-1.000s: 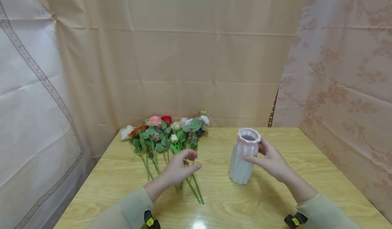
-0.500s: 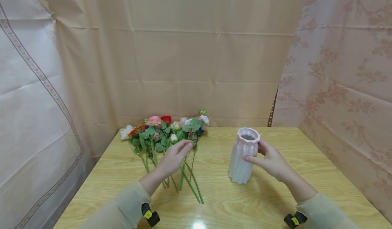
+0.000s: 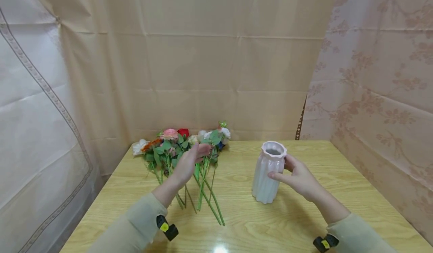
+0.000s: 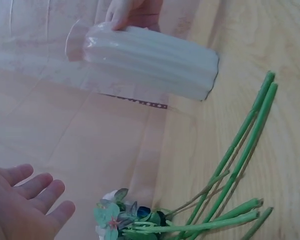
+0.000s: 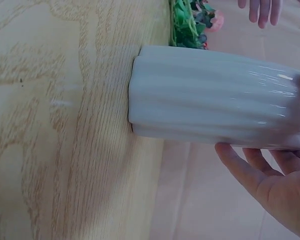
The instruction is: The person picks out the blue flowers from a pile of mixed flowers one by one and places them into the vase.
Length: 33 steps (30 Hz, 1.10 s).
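Observation:
A pale, ribbed vase [image 3: 265, 181] with a scalloped, pinkish rim stands upright on the right half of the table. My right hand [image 3: 302, 178] holds its upper side, thumb in front and fingers behind. The right wrist view also has that hand [image 5: 282, 192] against the vase [image 5: 210, 95]. My left hand [image 3: 185, 165] hovers above the pile of flowers [image 3: 170, 134], whose green stems [image 3: 209, 200] point toward me. In the left wrist view the fingers of my left hand [image 4: 32, 200] are extended and spread, with nothing between them. It hides part of the leaves and stems.
The wooden table [image 3: 241, 230] carries the flowers at its back left and the vase at right. A beige curtain [image 3: 216, 68] hangs behind the far edge. Patterned cloth [image 3: 382, 95] hangs on the right, and white cloth [image 3: 37, 114] on the left.
My left hand has moved away from me, up over the flowers. Its fingers came together half a second ago and are now extended. The right hand and vase have stayed in place.

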Motion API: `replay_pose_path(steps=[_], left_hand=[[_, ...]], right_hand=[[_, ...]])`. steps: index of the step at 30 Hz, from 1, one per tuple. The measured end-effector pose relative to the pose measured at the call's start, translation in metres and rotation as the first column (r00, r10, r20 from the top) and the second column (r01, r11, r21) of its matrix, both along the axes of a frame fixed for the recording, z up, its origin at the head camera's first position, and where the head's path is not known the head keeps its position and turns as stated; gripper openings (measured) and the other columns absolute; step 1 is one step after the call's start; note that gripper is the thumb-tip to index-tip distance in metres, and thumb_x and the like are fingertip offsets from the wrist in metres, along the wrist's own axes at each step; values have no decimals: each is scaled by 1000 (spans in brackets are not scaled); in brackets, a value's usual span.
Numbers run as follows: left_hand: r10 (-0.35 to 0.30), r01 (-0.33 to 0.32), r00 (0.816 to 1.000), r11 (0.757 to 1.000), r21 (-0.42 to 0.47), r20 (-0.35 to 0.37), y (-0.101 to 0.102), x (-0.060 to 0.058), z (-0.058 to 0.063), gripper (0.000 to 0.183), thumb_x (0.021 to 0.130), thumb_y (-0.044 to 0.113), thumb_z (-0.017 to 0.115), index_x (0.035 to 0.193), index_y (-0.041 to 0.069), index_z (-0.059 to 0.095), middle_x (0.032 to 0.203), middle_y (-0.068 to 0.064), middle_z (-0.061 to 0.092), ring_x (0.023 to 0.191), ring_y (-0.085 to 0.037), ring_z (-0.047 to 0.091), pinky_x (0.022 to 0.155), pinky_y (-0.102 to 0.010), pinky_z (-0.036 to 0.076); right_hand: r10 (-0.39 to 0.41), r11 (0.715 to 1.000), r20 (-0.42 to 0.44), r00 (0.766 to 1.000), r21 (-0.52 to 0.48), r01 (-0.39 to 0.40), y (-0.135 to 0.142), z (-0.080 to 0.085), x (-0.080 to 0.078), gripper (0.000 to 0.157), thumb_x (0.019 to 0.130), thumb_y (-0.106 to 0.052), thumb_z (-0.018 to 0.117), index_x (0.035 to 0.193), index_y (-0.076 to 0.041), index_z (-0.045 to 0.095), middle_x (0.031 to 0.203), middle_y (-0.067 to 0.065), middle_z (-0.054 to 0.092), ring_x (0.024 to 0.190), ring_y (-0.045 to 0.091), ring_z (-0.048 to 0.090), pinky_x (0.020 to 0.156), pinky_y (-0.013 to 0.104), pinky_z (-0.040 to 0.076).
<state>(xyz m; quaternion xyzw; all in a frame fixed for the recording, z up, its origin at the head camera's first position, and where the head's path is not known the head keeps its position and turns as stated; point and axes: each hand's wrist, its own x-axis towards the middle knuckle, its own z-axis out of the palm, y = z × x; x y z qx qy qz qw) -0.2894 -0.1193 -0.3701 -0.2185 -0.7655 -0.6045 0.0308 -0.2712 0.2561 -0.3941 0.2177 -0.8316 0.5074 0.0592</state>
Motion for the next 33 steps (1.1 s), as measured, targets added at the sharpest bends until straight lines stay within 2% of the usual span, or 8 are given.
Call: replay_pose_path(steps=[7, 13, 17, 23, 30, 33], left_hand=[[18, -21, 997, 999, 31, 76, -4, -14, 0, 87, 103, 70, 17, 150, 3, 48, 150, -14, 50, 139, -33, 45, 116, -53, 31], [20, -26, 992, 998, 49, 123, -5, -26, -6, 92, 101, 72, 12, 154, 2, 41, 153, -17, 46, 141, -36, 42, 117, -56, 28], [41, -48, 987, 998, 44, 154, -4, -30, -11, 93, 100, 73, 13, 154, 2, 41, 154, -18, 45, 142, -37, 40, 117, -56, 28], [81, -81, 980, 997, -4, 184, -2, -32, -20, 84, 106, 64, 13, 152, 1, 43, 153, -17, 46, 140, -35, 43, 116, -55, 30], [65, -59, 973, 998, -35, 221, -2, -35, -28, 84, 107, 61, 12, 155, -4, 36, 156, -25, 38, 142, -44, 38, 117, -61, 23], [62, -44, 961, 997, -71, 268, -1, -37, -31, 81, 108, 59, 16, 156, -4, 32, 158, -24, 36, 143, -44, 36, 118, -59, 22]], right_hand=[[2, 1000, 18, 1000, -7, -2, 0, -1, -1, 69, 91, -22, 80, 149, -7, 46, 141, 16, 56, 127, 41, 54, 94, 51, 53], [11, 1000, 19, 1000, -18, -10, 1, 0, -3, 69, 91, -20, 81, 148, -6, 46, 140, 16, 56, 126, 40, 54, 93, 48, 53], [19, 1000, 18, 1000, -16, -19, 2, -1, -4, 69, 90, -20, 81, 149, -8, 46, 140, 14, 56, 126, 39, 54, 94, 45, 53], [43, 999, 7, 999, -23, -43, 4, -4, -5, 70, 89, -18, 82, 148, -10, 46, 139, 12, 58, 125, 36, 56, 94, 39, 53], [51, 998, 12, 999, -27, -51, 4, -4, -5, 70, 89, -17, 82, 149, -9, 45, 138, 14, 57, 124, 38, 56, 93, 39, 53], [49, 999, 13, 999, -19, -48, 4, -3, -5, 70, 90, -18, 81, 149, -10, 45, 138, 14, 58, 124, 38, 56, 93, 38, 53]])
